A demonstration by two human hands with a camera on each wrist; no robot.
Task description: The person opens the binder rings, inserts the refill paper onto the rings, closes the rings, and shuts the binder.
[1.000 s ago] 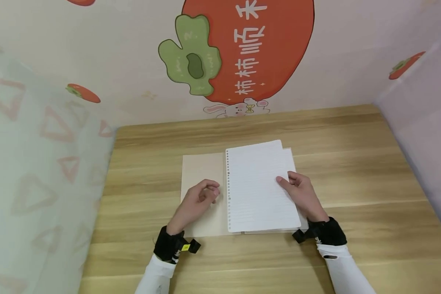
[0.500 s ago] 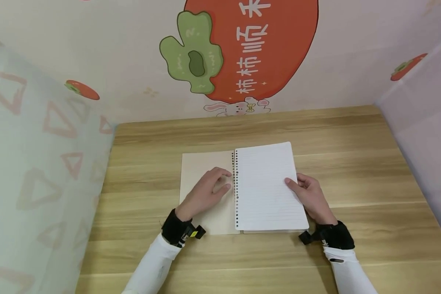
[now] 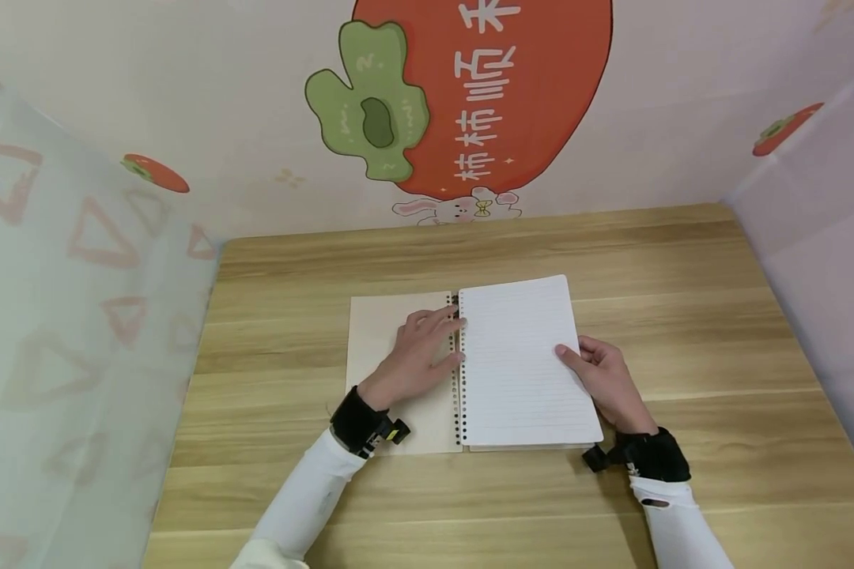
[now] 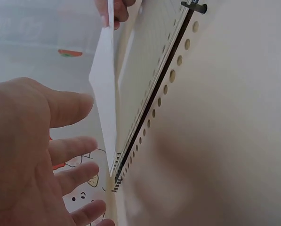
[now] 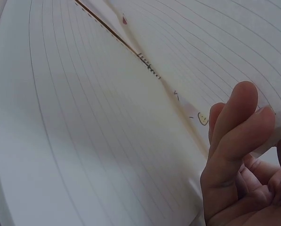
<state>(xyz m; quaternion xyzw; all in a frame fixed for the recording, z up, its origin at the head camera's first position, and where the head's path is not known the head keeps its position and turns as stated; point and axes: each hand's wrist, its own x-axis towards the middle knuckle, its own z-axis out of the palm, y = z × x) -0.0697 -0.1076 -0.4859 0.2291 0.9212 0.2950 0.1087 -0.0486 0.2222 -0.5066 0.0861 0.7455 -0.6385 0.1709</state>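
A ring-bound loose-leaf notebook [image 3: 370, 324] lies open on the wooden table, its beige left side flat. Above its right half, my right hand [image 3: 606, 383] pinches punched, lined loose-leaf paper [image 3: 515, 379] by the right edge, thumb on top. In the left wrist view this paper [image 4: 102, 80] is raised, apart from the lined pages below. My left hand [image 3: 418, 359] reaches over the spine, fingers extended near the paper's punched edge; whether they touch it I cannot tell. A black binder ring [image 4: 195, 7] shows at the row of holes. Curled right fingers [image 5: 239, 127] lie under the paper in the right wrist view.
The wooden table [image 3: 277, 340] extends around the notebook on every side. Behind it rises a wall [image 3: 256, 103] printed with a large persimmon, and side walls stand at left and right.
The held paper has shifted right and straightened, uncovering the notebook's spine holes. My left hand has moved right and up to the spine, its fingers spreading out. My right hand keeps its pinch.
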